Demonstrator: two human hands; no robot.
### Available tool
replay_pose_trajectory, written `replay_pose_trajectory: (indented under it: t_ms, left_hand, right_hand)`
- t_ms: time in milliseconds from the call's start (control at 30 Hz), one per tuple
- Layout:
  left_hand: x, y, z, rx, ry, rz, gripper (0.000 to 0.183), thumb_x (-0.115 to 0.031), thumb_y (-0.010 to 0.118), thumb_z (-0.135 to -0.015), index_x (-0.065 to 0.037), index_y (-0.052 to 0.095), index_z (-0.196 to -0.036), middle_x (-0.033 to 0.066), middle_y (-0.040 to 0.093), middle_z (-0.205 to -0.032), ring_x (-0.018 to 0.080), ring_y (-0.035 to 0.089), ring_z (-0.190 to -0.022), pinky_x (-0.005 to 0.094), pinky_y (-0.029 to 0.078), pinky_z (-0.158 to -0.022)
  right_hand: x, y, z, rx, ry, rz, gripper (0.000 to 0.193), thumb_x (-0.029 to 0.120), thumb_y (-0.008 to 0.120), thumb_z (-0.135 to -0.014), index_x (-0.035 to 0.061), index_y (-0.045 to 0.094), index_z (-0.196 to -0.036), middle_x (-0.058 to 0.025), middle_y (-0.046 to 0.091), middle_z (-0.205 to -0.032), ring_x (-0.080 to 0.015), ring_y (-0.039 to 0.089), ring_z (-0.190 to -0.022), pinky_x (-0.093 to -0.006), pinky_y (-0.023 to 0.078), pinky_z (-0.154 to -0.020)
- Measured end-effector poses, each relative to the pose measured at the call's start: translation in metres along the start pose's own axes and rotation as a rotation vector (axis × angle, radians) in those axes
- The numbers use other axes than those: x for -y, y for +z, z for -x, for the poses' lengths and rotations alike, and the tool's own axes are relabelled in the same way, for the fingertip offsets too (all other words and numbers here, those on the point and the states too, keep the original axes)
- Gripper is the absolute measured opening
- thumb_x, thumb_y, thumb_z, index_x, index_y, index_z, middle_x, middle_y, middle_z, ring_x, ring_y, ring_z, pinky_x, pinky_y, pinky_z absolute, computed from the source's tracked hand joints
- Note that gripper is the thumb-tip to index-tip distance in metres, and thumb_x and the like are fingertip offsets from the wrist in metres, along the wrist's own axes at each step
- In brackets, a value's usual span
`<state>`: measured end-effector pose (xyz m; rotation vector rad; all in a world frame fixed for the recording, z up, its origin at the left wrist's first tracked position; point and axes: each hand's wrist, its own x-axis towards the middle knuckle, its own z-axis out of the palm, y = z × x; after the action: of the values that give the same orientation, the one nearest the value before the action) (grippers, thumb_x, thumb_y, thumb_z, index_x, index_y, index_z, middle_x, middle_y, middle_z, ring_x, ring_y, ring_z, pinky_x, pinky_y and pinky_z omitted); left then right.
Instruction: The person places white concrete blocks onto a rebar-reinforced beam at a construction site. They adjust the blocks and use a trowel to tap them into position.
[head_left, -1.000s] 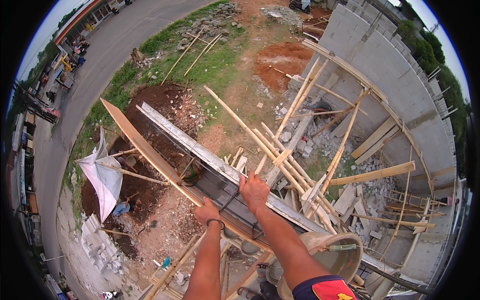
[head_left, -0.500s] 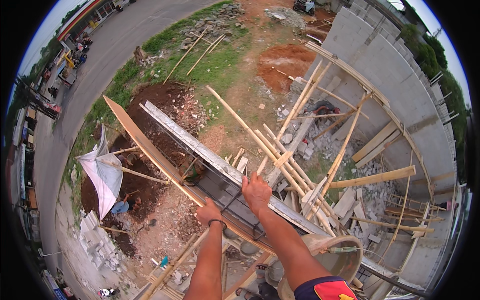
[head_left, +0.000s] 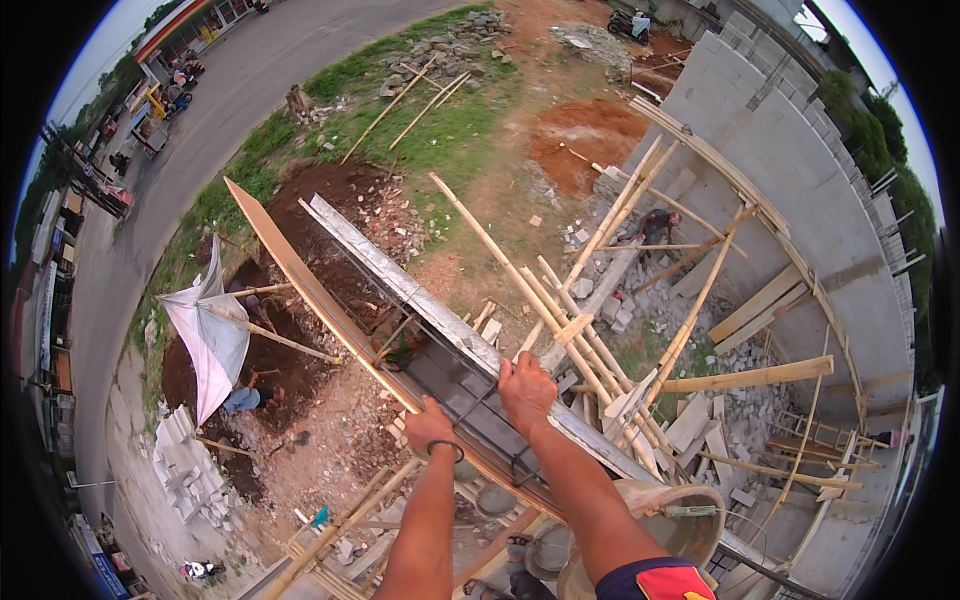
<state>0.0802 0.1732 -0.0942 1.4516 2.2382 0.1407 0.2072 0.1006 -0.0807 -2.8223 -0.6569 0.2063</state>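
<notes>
My left hand point(head_left: 430, 425) is closed over the upper edge of a long brown plywood formwork board point(head_left: 290, 262). Opposite it, my right hand point(head_left: 527, 390) has its fingers curled over the edge of a grey, cement-smeared formwork board point(head_left: 400, 281). Between the two boards runs a narrow channel with dark steel bars point(head_left: 465, 405) and a smooth grey bottom. Close to my right forearm stands a large bucket point(head_left: 690, 515) with a trowel-like tool point(head_left: 690, 511) on its rim; the tool's kind is unclear.
Bamboo poles point(head_left: 575, 345) form scaffolding at the right, beside a grey block wall point(head_left: 790, 190). Far below, a person point(head_left: 657, 224) bends among rubble. Others dig near a white tarp point(head_left: 208, 335) at the left. Buckets point(head_left: 494, 500) and a person's feet point(head_left: 517, 545) are beneath the formwork.
The whole view has shifted slightly, with the scene moving a little right. Both hands keep their hold on the boards. The person down by the rubble has raised their body somewhat.
</notes>
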Motion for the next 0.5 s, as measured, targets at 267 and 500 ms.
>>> replay_pose_trajectory:
  t_ms: [267,500]
  left_hand:
    - [0.003,0.004,-0.001,0.041,-0.033,0.09,0.052,-0.046,0.065,-0.084,0.006,0.069,-0.091,0.0273,0.069,-0.092,0.0428,0.067,-0.088,0.0514,0.053,-0.078]
    - [-0.002,-0.004,-0.002,-0.011,0.005,0.129,0.052,-0.045,0.065,-0.085,0.006,0.069,-0.094,0.0259,0.069,-0.091,0.0424,0.068,-0.084,0.0519,0.054,-0.074]
  right_hand:
    - [-0.001,0.003,0.002,-0.034,-0.021,0.03,0.036,0.043,0.054,-0.095,0.0081,0.059,-0.095,-0.0139,0.068,-0.086,-0.0346,0.069,-0.074,-0.0465,0.054,-0.061]
    - [0.004,0.001,0.004,-0.047,-0.045,0.011,0.037,0.044,0.053,-0.095,0.0074,0.059,-0.095,-0.0153,0.067,-0.087,-0.0361,0.068,-0.075,-0.0471,0.054,-0.062]
